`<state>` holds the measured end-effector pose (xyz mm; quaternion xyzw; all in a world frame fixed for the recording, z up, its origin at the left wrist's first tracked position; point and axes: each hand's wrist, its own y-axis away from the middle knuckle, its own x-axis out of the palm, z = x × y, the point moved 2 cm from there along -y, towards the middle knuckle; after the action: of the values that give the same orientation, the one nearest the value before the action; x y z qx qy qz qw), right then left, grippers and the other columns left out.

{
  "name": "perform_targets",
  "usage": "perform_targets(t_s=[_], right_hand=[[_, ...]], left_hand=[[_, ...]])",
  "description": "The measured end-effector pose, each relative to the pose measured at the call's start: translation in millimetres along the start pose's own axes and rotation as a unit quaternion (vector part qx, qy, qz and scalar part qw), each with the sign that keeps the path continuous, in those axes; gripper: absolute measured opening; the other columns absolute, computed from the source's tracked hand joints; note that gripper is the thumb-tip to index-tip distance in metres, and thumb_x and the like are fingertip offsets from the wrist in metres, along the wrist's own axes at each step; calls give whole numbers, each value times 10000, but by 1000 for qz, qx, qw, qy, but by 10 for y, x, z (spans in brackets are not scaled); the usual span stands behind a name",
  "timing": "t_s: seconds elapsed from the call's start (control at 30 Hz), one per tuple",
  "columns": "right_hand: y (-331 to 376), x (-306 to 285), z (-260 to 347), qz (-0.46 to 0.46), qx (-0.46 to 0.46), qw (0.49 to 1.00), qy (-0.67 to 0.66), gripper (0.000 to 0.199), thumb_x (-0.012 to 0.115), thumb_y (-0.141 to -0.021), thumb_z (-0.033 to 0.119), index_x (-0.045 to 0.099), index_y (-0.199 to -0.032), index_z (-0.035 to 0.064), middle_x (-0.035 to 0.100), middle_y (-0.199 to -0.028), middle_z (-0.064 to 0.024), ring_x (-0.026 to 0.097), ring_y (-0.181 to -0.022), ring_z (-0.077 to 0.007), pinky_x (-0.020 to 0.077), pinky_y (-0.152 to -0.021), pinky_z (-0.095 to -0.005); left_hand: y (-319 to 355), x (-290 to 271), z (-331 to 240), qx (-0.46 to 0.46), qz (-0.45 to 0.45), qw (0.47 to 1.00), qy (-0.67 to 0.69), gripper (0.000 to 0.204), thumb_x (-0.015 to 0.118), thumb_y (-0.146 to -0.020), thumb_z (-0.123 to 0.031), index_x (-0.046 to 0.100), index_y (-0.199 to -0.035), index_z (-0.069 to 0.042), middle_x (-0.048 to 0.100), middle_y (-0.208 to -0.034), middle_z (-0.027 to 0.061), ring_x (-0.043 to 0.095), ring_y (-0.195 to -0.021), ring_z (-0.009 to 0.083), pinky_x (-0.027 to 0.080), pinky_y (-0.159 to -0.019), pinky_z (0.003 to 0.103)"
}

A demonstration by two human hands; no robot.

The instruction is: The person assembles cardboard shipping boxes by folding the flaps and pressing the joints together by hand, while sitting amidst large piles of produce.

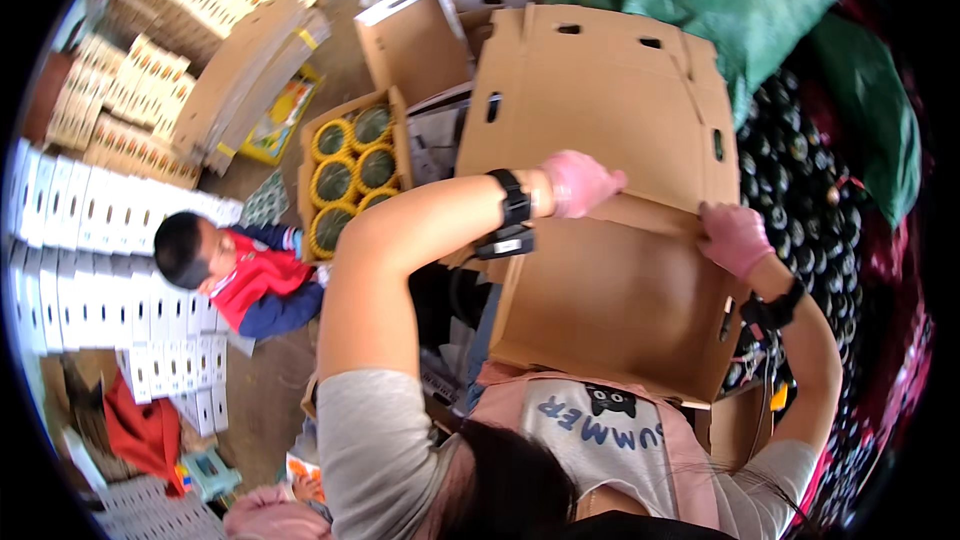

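A brown cardboard box [610, 310] lies in front of me, its near part formed into a shallow tray. Its large lid panel [600, 90], with oval hand slots, spreads out flat on the far side. My left hand [580, 183], in a pink glove, is closed at the crease between tray and lid, fingertips hidden against the cardboard. At the tray's far right corner, my right hand [737, 240], also pink-gloved, grips the wall with its fingers bent over the edge. Each wrist carries a black strap.
Left of the box stands a carton [400, 140] of round dark green fruits in yellow sleeves. A child [250, 275] in a red vest is beside it. Many dark round fruits [800, 210] are heaped at right, under a green sheet [690, 0]. White boxes [110, 290] are stacked far left.
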<state>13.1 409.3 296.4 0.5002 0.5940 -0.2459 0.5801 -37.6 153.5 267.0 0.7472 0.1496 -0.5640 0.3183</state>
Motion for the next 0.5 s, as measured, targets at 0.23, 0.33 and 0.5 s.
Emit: perform_targets(t_s=[0.23,0.33,0.5], right_hand=[[-48,579,23,-159,27,987,28,109,545,-824,121,591,-920,98,656,-755,-70,663,-763,-280,527,-652,-409],[-60,483,-22,-123,32,992,-18,152,601,-821,162,598,-955,89,657,-794,-73,663,-811,-287,531,-702,-419],[781,358,-397,-136,145,976,-93,267,672,-819,230,597,-1036,94,681,-908,-97,664,-848,-317,541,-746,-423]], left_hand=[[-138,185,-56,-39,-25,985,-167,331,453,-938,-96,480,-1259,-17,715,-791,139,720,-732,306,568,-603,415],[-73,29,-161,-64,-31,982,-175,415,578,-905,-203,473,-1268,-32,715,-832,126,713,-778,326,571,-659,418],[386,-307,190,22,-177,963,202,700,601,-932,-460,344,-1470,-93,451,-1456,221,419,-1362,378,341,-1126,420]])
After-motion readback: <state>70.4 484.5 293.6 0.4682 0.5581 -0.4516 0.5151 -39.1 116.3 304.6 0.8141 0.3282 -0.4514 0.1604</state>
